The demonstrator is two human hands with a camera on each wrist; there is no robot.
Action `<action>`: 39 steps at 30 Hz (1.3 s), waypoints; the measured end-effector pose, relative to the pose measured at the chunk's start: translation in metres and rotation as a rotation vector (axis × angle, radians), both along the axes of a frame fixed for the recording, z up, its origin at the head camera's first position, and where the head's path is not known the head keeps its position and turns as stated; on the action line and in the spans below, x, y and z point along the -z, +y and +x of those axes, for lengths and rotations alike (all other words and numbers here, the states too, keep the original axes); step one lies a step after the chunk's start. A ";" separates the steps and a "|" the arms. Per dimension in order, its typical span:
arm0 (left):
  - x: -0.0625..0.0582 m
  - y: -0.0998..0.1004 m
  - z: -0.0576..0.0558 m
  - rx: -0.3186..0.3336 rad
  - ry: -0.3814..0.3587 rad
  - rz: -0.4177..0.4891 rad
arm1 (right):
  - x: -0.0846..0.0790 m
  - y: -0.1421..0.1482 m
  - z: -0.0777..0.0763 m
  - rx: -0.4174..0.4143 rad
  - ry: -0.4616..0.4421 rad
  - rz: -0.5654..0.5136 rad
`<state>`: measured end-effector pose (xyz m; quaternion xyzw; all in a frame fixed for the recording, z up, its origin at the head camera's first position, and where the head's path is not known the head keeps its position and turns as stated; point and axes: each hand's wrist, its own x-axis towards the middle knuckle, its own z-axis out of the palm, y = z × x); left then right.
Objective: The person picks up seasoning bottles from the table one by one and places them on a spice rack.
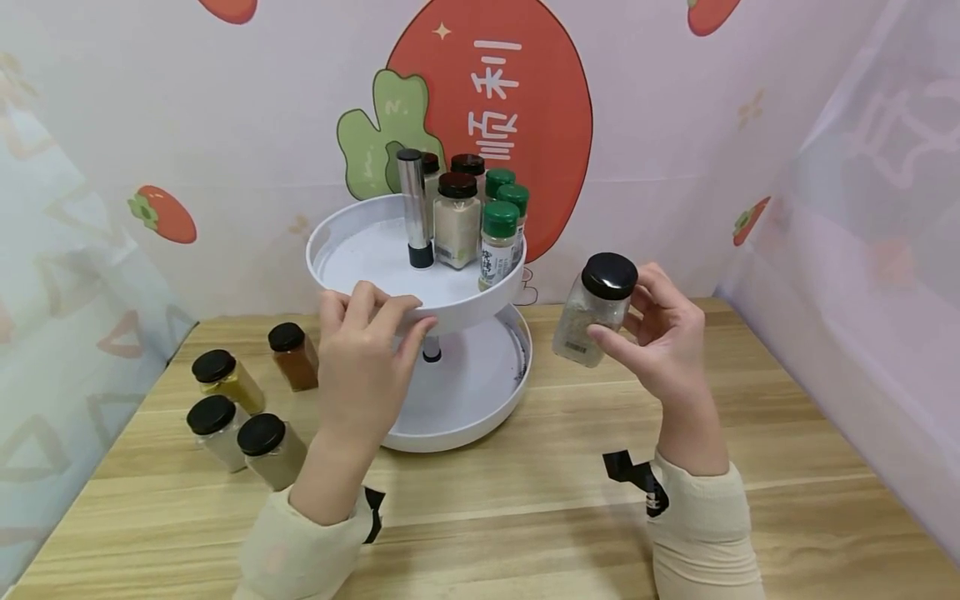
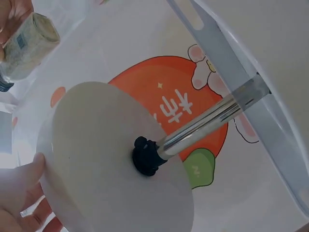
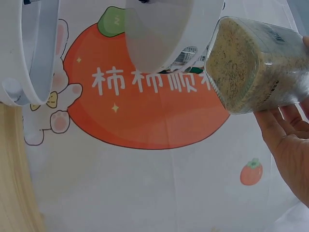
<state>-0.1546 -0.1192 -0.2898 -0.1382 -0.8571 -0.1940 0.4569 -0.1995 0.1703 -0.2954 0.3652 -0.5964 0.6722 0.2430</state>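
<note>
In the head view my right hand (image 1: 660,333) holds a clear spice jar (image 1: 577,329) with a black lid, tilted, to the right of a white two-tier turntable rack. The right wrist view shows pale, flecked seasoning inside the jar (image 3: 236,67). My left hand (image 1: 363,358) grips the front rim of the rack's upper tray (image 1: 360,267), fingers bent over the edge and thumb on the outside. On that tray stand several jars: dark-lidded ones with pale powder (image 1: 457,225) and green-capped shakers (image 1: 497,250) on the right side, around the metal post (image 1: 413,204).
The lower tray (image 1: 465,375) sits on the wooden table (image 1: 540,517). Left of it are several black-lidded spice jars, among them a red-brown one (image 1: 296,360) and a yellow one (image 1: 232,385). A printed cloth (image 1: 652,125) hangs behind.
</note>
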 end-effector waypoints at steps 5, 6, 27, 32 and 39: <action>-0.004 -0.003 0.002 0.000 0.006 -0.003 | -0.001 -0.001 0.001 -0.002 0.002 0.000; -0.005 -0.005 0.002 0.006 0.006 -0.006 | -0.001 -0.001 0.002 -0.003 -0.001 0.001; -0.003 -0.013 0.006 0.096 0.038 0.073 | -0.044 -0.037 0.000 -0.001 0.014 0.060; -0.001 -0.012 0.006 0.091 0.058 0.080 | -0.064 -0.064 -0.001 0.006 0.035 0.101; 0.001 -0.011 0.005 0.080 0.070 0.079 | -0.083 -0.110 -0.007 0.056 -0.024 0.181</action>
